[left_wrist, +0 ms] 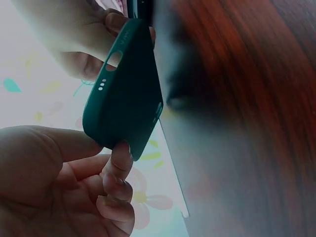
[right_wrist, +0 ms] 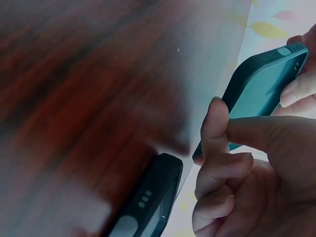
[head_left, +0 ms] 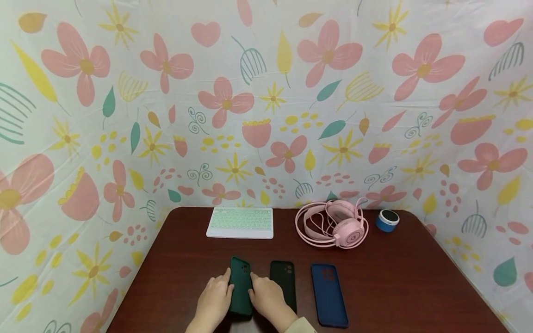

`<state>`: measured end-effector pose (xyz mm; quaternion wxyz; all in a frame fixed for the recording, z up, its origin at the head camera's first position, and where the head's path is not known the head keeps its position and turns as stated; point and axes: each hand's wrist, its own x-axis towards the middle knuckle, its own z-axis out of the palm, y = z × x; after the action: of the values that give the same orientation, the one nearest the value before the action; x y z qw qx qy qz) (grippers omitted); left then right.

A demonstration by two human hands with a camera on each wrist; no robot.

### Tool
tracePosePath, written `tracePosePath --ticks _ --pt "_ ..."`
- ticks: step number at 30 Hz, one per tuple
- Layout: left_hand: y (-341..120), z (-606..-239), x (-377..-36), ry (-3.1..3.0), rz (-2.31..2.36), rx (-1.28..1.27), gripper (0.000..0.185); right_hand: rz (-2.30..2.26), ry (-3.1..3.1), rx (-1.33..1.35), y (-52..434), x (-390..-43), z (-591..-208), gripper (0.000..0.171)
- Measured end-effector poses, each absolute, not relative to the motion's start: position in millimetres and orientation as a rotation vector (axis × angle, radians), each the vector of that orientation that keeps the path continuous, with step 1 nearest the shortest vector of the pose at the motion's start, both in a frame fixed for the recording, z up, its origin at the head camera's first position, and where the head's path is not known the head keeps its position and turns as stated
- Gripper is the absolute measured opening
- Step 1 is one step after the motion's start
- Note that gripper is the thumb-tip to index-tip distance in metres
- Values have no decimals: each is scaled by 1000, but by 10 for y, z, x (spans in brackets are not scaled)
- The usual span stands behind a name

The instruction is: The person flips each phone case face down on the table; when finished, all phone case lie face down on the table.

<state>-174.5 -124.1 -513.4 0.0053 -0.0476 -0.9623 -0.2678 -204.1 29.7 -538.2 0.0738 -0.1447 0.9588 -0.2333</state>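
A green phone case [head_left: 240, 289] with a camera cutout at its top is held by its two long sides, its inner face toward the head camera. My left hand [head_left: 214, 298] pinches its left side between thumb and fingers. On the opposite side my right hand [head_left: 268, 296] grips the edge. The case's bottom edge, with a port cutout and small holes, shows in the left wrist view, raised over the table. Just right of it lies a black phone case [head_left: 284, 280], partly covered by my right hand. Farther right is a blue phone case [head_left: 329, 296], lying flat.
A white keyboard [head_left: 240, 235] with mint keys lies at the back of the dark wooden table [head_left: 387, 277]. Pink headphones [head_left: 349, 232] with a coiled cable and a small blue cylinder [head_left: 387, 224] stand at the back right. Floral cloth [head_left: 266, 129] hangs behind.
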Motion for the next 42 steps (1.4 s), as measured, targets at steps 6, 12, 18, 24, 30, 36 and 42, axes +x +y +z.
tracePosePath --ticks 6,12,18,24,30,36,42 --pt "-1240 -5116 -1735 -2998 -822 -165 45 -692 2880 -445 275 -2032 -5367 42" --pt "-1229 -5088 -1713 -2972 -810 -185 45 -694 2858 -452 260 -2035 -5365 42" --pt "-1207 -5076 -1694 -2943 -778 -209 46 -689 2847 -441 238 -2009 -5360 42" --pt "-1186 -5064 -1687 -2918 -751 -238 47 -673 2822 -427 215 -1994 -5351 42" --pt "-1172 -5061 -1691 -2900 -727 -247 47 -630 2850 -429 186 -1980 -5364 44" --pt "-1150 -5070 -1689 -2901 -739 -268 49 -560 2877 -417 149 -1984 -5402 45" --pt "-1104 -5051 -1678 -2897 -742 -270 48 -550 2904 -410 141 -2014 -5452 44"
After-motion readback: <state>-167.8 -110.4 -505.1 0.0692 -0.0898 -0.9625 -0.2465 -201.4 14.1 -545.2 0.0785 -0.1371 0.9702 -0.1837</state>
